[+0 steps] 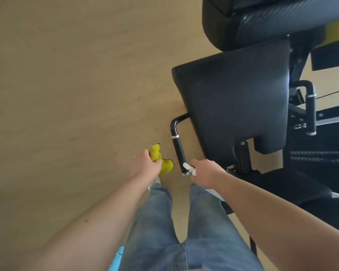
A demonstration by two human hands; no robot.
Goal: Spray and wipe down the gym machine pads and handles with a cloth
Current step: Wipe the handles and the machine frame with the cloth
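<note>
My left hand [147,165] grips a bunched yellow cloth [160,161] low over the floor, just left of the machine's near handle [179,151]. That handle is a black bar with silver rings, bent out from under the black seat pad [237,98]. My right hand [205,173] holds a spray bottle; only its white nozzle [190,168] shows, right at the lower end of the handle. A second black handle [311,110] stands on the far side of the seat. The back pad [252,18] fills the top right.
Tan wooden floor [67,85] spreads across the left. The machine's black frame and base [311,173] fill the right side. My legs in blue jeans [164,231] stand below, close to the frame.
</note>
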